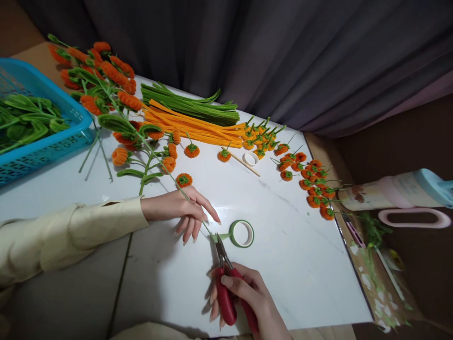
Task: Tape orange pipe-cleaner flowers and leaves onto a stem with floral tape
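My left hand (187,210) is closed around a thin green stem (163,165), whose upper part carries leaves and orange pumpkin-like heads. In my right hand (247,293) are red-handled pliers (226,288), their jaws at the lower end of the stem. Just right of the jaws a roll of green tape (242,233) lies on the white table, a loose strip reaching left toward the stem tip. An orange pumpkin (184,180) rests right behind my left wrist.
Left, a blue basket (46,160) holds green leaves. Behind lie green strips (191,106), orange strips (194,126), a wooden stick (244,163) and a white ring (250,158). Several small pumpkins (314,179) lie at right, near a tumbler (396,191).
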A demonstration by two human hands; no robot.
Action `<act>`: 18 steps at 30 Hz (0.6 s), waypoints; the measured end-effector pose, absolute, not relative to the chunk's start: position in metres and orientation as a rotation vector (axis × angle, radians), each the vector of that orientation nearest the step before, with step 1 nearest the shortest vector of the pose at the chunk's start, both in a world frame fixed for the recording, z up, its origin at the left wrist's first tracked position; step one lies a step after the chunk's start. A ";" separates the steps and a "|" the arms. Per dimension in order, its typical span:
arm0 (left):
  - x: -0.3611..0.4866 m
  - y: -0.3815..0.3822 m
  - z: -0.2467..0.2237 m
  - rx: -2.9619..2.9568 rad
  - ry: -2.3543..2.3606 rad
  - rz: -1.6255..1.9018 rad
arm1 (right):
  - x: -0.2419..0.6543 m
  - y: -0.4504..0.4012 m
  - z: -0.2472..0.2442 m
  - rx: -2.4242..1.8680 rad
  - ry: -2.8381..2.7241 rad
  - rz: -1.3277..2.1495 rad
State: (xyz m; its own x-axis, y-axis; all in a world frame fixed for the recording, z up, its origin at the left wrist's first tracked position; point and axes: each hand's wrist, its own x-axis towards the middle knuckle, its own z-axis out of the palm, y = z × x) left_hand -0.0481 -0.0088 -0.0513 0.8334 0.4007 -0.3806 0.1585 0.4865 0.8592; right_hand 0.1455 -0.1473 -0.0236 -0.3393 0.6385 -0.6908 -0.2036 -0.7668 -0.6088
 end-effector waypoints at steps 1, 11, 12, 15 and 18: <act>-0.048 -0.009 -0.052 1.069 0.593 0.159 | 0.146 -0.147 -0.024 -1.371 -0.570 2.134; -0.049 -0.009 -0.052 1.067 0.586 0.155 | 0.146 -0.149 -0.028 -1.448 -0.661 2.104; -0.049 -0.009 -0.052 1.068 0.587 0.158 | 0.146 -0.149 -0.028 -1.437 -0.644 2.107; -0.048 -0.009 -0.052 1.068 0.588 0.161 | 0.146 -0.148 -0.026 -1.373 -0.583 2.120; -0.049 -0.008 -0.052 1.064 0.582 0.162 | 0.148 -0.148 -0.023 -1.320 -0.535 2.142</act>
State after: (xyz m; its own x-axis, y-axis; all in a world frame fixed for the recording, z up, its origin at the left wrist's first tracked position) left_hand -0.0485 -0.0083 -0.0524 0.8392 0.3975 -0.3711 0.1482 0.4895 0.8593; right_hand 0.1475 -0.1478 -0.0230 -0.3574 0.6454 -0.6751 -0.2525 -0.7627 -0.5954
